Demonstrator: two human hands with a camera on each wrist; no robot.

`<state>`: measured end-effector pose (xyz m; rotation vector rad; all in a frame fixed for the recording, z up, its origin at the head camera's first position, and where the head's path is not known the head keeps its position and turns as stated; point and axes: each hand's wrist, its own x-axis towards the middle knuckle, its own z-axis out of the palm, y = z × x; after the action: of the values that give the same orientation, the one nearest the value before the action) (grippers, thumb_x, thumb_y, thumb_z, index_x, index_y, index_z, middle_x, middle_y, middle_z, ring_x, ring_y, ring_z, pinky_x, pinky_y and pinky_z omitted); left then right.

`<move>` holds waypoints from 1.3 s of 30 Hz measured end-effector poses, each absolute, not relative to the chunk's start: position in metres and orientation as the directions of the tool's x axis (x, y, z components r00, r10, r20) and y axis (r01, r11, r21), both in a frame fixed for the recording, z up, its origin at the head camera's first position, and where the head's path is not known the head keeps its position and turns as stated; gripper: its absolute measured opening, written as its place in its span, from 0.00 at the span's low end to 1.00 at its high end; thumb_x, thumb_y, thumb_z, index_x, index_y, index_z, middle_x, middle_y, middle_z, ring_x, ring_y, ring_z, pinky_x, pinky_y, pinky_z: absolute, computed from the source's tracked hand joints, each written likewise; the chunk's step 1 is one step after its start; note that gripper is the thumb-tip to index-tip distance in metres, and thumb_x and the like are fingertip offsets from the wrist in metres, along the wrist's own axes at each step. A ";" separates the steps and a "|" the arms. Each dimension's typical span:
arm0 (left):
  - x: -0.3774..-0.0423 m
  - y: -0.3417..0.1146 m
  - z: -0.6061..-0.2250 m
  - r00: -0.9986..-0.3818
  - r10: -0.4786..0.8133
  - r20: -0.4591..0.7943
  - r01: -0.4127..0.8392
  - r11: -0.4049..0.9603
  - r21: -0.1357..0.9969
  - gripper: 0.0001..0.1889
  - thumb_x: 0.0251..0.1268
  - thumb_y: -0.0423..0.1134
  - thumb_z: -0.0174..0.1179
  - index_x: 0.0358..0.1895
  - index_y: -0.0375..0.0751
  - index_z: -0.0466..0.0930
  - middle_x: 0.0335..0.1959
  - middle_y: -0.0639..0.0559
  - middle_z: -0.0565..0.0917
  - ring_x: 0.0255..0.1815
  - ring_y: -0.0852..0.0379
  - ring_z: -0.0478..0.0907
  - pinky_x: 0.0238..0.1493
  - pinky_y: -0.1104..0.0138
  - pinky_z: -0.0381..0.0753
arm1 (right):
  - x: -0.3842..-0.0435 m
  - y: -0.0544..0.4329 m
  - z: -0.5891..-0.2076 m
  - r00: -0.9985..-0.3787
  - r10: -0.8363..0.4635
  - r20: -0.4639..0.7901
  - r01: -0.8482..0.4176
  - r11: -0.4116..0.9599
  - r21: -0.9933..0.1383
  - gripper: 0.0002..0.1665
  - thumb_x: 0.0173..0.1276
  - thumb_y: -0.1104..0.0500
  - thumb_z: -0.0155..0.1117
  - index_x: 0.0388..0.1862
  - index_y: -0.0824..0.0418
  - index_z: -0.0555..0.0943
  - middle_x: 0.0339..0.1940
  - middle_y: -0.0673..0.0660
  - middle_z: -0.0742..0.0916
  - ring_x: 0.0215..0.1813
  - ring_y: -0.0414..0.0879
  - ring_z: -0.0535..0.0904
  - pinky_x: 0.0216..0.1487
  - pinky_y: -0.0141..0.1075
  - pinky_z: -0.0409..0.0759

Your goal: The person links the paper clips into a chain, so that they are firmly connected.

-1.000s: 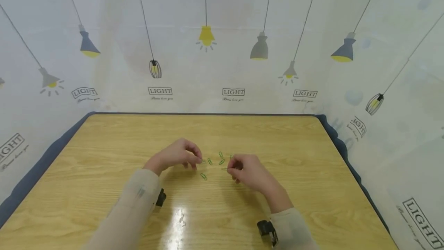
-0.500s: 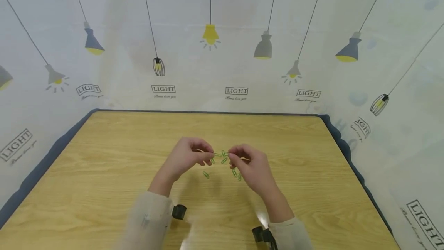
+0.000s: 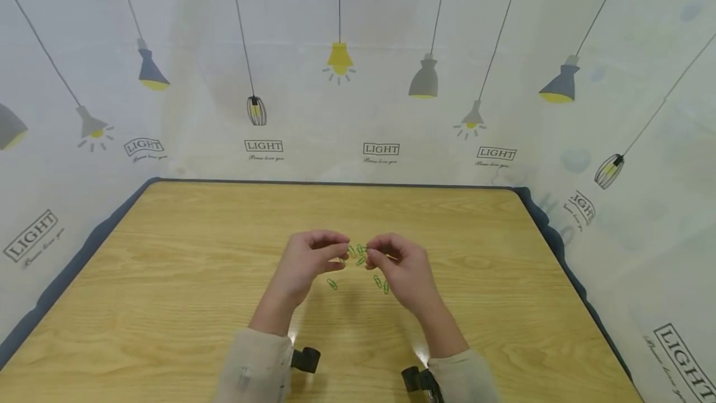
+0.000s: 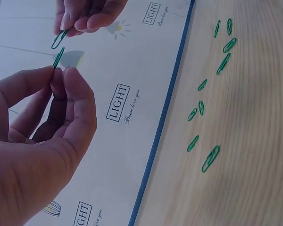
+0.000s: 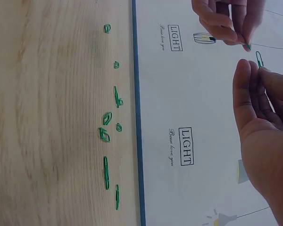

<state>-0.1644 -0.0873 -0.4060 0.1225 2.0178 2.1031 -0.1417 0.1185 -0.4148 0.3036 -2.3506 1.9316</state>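
Observation:
My left hand pinches a green paper clip between thumb and fingertips, raised over the wooden table. Facing it, my right hand pinches a second green paper clip the same way. In the left wrist view the two held clips point at each other with a small gap, apart. Much of each clip is hidden by the fingertips. Several loose green paper clips lie scattered on the tabletop below the hands.
The wooden table has a dark blue edge and meets a pale wall covering printed with lamps. A black wrist camera sits by the left sleeve, another black camera by the right.
Both hands have lifted from near the tabletop and come closer together, each with its paper clip. Over the last half second the left wrist has turned slightly, while the right hand barely moved.

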 end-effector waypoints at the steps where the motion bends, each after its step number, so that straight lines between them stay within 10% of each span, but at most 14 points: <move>1: -0.164 -0.086 -0.406 -0.971 0.219 -0.095 -0.109 -0.049 0.993 0.11 0.75 0.31 0.64 0.54 0.29 0.86 0.46 0.46 0.88 0.45 0.55 0.87 0.52 0.58 0.91 | -0.142 0.118 -0.415 -0.978 -0.099 0.185 -0.201 0.186 -0.962 0.05 0.76 0.69 0.66 0.47 0.69 0.85 0.44 0.68 0.88 0.40 0.43 0.87 0.49 0.38 0.91; 31: -0.170 -0.081 -0.405 -0.963 0.260 -0.072 -0.099 -0.092 0.991 0.12 0.77 0.29 0.60 0.57 0.25 0.82 0.49 0.38 0.85 0.42 0.56 0.88 0.52 0.60 0.92 | -0.149 0.118 -0.415 -0.969 -0.125 0.212 -0.238 0.247 -0.939 0.06 0.77 0.68 0.66 0.48 0.69 0.85 0.43 0.70 0.88 0.40 0.46 0.87 0.50 0.45 0.91; 39: -0.171 -0.079 -0.407 -0.953 0.288 -0.092 -0.132 -0.121 0.984 0.12 0.78 0.28 0.60 0.56 0.23 0.82 0.43 0.43 0.86 0.40 0.56 0.87 0.50 0.63 0.91 | -0.148 0.118 -0.416 -0.959 -0.130 0.251 -0.278 0.284 -0.917 0.03 0.76 0.68 0.67 0.45 0.66 0.86 0.39 0.63 0.89 0.39 0.46 0.87 0.44 0.31 0.88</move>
<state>-0.1713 -0.0793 -0.4072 0.1741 1.8710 2.1555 -0.1482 0.1180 -0.4157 0.3858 -2.4128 1.7653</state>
